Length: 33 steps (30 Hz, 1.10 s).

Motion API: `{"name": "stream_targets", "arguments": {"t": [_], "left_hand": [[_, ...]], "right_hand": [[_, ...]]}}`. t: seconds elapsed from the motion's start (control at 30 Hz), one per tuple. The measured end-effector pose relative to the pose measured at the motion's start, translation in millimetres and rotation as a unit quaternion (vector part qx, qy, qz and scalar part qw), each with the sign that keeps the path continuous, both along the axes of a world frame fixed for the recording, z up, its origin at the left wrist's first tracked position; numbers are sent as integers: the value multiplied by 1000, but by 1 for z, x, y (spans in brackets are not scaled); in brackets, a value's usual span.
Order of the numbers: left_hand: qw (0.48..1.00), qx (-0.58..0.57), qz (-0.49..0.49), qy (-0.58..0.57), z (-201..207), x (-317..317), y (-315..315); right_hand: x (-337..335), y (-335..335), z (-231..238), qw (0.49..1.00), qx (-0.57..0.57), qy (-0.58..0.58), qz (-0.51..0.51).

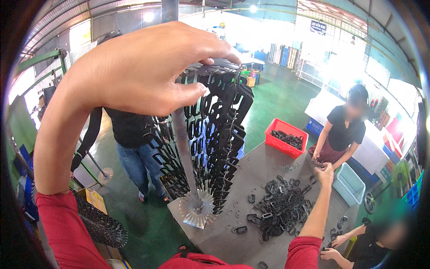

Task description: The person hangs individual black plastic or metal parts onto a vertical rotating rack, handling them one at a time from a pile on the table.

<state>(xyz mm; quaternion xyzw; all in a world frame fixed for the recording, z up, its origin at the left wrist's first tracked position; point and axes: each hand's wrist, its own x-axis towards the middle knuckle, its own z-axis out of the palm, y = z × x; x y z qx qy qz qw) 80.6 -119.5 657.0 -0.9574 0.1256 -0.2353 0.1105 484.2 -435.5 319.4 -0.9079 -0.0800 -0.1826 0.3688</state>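
Observation:
My left hand (139,67) reaches across the upper left, large and close. Its fingers lie over the rim of a toothed top disc (215,67), with the thumb below. This disc belongs to an upright rack with a grey metal pole (184,148) and a toothed bottom disc (197,209). Black oblong ring-shaped parts (224,130) hang in rows around the pole. My right hand (324,174) is over the table's right side, fingers pinched together beside a co-worker's hands. Whatever it holds is too small to name. Below it lies a heap of black ring parts (280,204).
On the grey table (210,240) stand a red bin (286,138) of black parts and a pale blue basket (349,184). Two co-workers work at the right edge. Another person (134,134) stands behind the rack at left, near a second loaded rack (101,224).

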Motion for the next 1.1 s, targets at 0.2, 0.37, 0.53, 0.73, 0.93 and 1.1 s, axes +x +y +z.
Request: {"name": "stream_targets", "arguments": {"t": [0.2,0.37,0.53,0.73,0.93,1.1], "left_hand": [[991,77,107,13,2,8,-9],[992,57,113,30,4,12,-7],[994,37,98,32,5,17,-7],[993,53,103,38,6,9,-7],[990,59,118,39,3,6,-9],[994,88,67,20,0,8,-10]], "right_hand": [[-124,123,107,930,232,-153,240],[-245,181,190,822,261,-343,372],[-269,214,214,814,255,-399,336],[-264,240,217,745,411,-266,454],[-240,216,228,661,420,-5,621],[-219,211,226,546,423,82,718]]}}
